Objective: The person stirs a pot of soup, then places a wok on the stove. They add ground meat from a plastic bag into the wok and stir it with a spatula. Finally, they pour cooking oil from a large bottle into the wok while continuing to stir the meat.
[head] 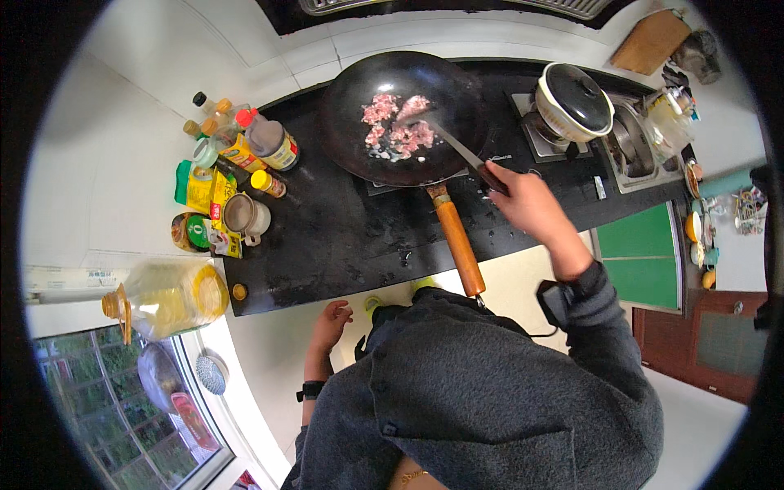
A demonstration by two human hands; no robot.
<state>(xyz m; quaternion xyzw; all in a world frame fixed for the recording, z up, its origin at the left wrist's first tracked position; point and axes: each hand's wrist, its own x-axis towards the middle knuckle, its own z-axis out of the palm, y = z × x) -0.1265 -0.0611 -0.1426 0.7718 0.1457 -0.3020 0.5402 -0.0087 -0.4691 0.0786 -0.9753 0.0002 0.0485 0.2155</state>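
Note:
My right hand [528, 202] grips the dark handle of a metal spatula [458, 147]. The spatula's blade is down among pinkish minced meat [411, 138], which lies in loose clumps with small whitish bits. The meat sits in a large black wok [349, 156] on the stove. Toward my body points the wok's wooden handle [459, 245], which neither hand touches. My left hand [334, 321] hangs low beside my body, off the counter's front edge, with loosely curled fingers and nothing visible in it.
Seasoning bottles [269, 144], yellow packets [223, 190] and a lidded jar [246, 215] crowd the black counter's left end. A big oil jug [177, 299] stands near the window. To the right are a lidded white pot [572, 104] on a burner and a sink [637, 174] holding a pan.

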